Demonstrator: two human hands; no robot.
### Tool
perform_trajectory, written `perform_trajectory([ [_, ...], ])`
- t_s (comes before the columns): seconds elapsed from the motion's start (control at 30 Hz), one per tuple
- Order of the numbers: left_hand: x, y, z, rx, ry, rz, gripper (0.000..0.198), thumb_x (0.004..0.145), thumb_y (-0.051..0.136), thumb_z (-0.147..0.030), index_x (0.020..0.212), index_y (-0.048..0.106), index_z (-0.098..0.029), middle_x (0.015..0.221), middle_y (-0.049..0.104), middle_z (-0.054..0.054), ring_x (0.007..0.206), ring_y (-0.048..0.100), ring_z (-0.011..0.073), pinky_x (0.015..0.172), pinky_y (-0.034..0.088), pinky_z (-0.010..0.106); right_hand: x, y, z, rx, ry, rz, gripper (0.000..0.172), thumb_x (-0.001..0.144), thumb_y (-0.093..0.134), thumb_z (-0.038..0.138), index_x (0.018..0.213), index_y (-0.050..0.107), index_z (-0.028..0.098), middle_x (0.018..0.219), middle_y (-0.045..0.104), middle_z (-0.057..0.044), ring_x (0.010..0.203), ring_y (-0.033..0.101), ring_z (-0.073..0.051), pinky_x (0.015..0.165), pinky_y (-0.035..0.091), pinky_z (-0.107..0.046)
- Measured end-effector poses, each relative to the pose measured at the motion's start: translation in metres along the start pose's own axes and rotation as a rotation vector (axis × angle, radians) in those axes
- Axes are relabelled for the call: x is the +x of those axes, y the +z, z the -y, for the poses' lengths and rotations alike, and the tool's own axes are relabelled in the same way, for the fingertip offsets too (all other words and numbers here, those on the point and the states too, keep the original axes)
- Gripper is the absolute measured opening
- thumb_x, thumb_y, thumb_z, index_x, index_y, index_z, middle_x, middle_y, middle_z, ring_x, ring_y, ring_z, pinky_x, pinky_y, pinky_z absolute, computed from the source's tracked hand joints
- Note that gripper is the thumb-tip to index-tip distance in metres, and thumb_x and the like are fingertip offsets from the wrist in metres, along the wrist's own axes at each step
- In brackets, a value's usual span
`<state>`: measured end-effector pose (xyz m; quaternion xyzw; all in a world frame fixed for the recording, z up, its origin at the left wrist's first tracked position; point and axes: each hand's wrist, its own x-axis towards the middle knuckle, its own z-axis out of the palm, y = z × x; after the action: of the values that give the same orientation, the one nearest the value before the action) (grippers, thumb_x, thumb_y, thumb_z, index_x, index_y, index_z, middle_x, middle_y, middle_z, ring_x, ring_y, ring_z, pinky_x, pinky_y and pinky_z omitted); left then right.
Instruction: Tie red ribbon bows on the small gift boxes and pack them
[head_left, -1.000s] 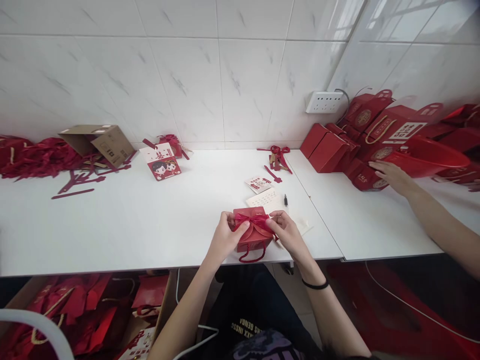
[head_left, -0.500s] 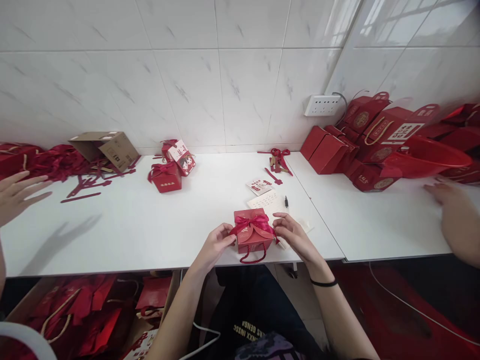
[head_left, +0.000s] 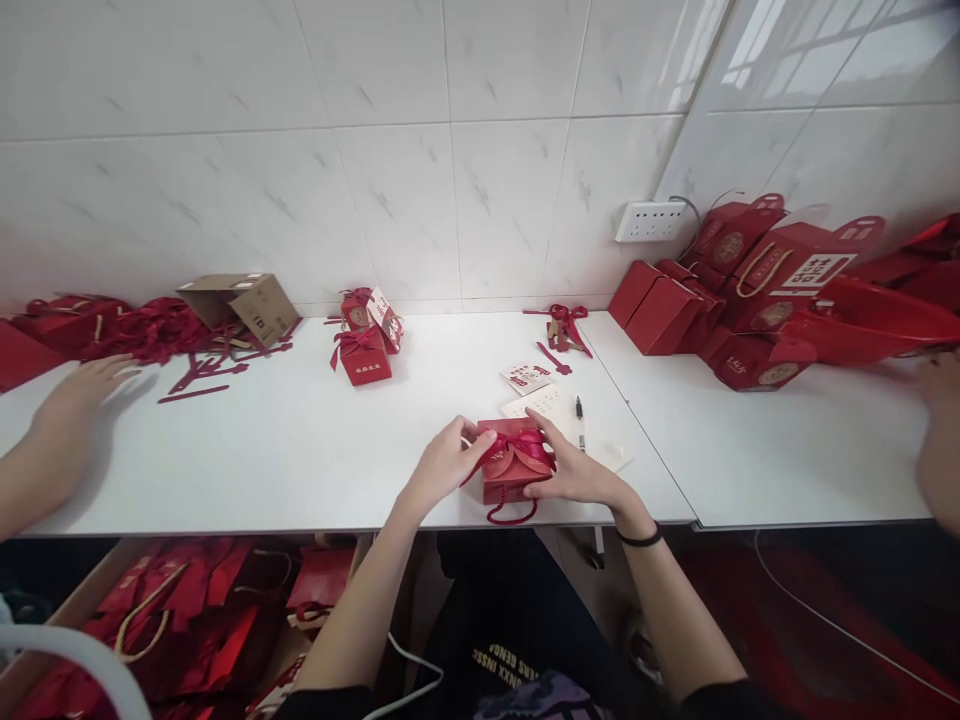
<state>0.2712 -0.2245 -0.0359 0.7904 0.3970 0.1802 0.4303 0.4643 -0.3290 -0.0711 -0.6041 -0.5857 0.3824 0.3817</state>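
Observation:
A small red gift box (head_left: pixel 501 487) stands near the table's front edge, with a dark red rope handle hanging forward. A shiny crimson ribbon bow (head_left: pixel 525 446) is tied across its top. My left hand (head_left: pixel 448 462) holds the box's left side, its thumb on the bow's left end. The right side is gripped by my right hand (head_left: pixel 576 472), thumb at the front and fingers behind. Just behind the box lie a cream printed card (head_left: pixel 541 402), a white and red card (head_left: pixel 526 377) and a black pen (head_left: pixel 580 420).
Two red gift boxes (head_left: pixel 367 370) stand back left, near an open cardboard box (head_left: pixel 259 312) and loose ribbons (head_left: pixel 165 330). Red boxes (head_left: pixel 652 310) and a red basin (head_left: pixel 862 330) are at right. Other people's hands rest at left (head_left: pixel 82 400) and right (head_left: pixel 941 400).
My right hand has closed around the box's right side. My left thumb has moved up onto the bow. At left, another person's hand has lowered to the table.

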Motion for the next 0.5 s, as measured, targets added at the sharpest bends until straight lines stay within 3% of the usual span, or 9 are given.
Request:
perform_trajectory([
  [0.1, 0.003, 0.011, 0.002, -0.048, 0.093, -0.02, 0.022, 0.081, 0.049, -0.038, 0.093, 0.05, -0.02, 0.099, 0.058, 0.004, 0.083, 0.057, 0.0164, 0.074, 0.046, 0.03, -0.007, 0.007, 0.002, 0.045, 0.025, -0.064, 0.104, 0.063, 0.075, 0.029, 0.144, 0.01, 0.022, 0.143, 0.027, -0.014, 0.124, 0.041, -0.027, 0.102, 0.039, -0.041],
  [0.23, 0.003, 0.01, 0.009, -0.061, 0.267, -0.044, 0.028, 0.077, 0.048, -0.018, 0.105, 0.049, -0.021, 0.107, 0.052, 0.004, 0.087, 0.056, 0.0142, 0.075, 0.047, 0.028, -0.012, 0.012, 0.004, 0.108, 0.021, -0.096, 0.102, 0.063, 0.075, 0.029, 0.143, 0.014, 0.022, 0.142, 0.029, -0.014, 0.121, 0.045, -0.026, 0.101, 0.04, -0.041],
  [0.5, 0.009, 0.019, 0.007, 0.13, 0.416, -0.218, 0.008, 0.079, 0.048, -0.014, 0.076, 0.052, -0.02, 0.086, 0.053, 0.002, 0.08, 0.055, 0.0149, 0.071, 0.046, 0.028, -0.011, 0.017, -0.007, 0.1, -0.009, -0.117, 0.097, 0.065, 0.075, 0.033, 0.143, 0.018, 0.024, 0.143, 0.028, -0.012, 0.125, 0.04, -0.026, 0.104, 0.036, -0.043],
])
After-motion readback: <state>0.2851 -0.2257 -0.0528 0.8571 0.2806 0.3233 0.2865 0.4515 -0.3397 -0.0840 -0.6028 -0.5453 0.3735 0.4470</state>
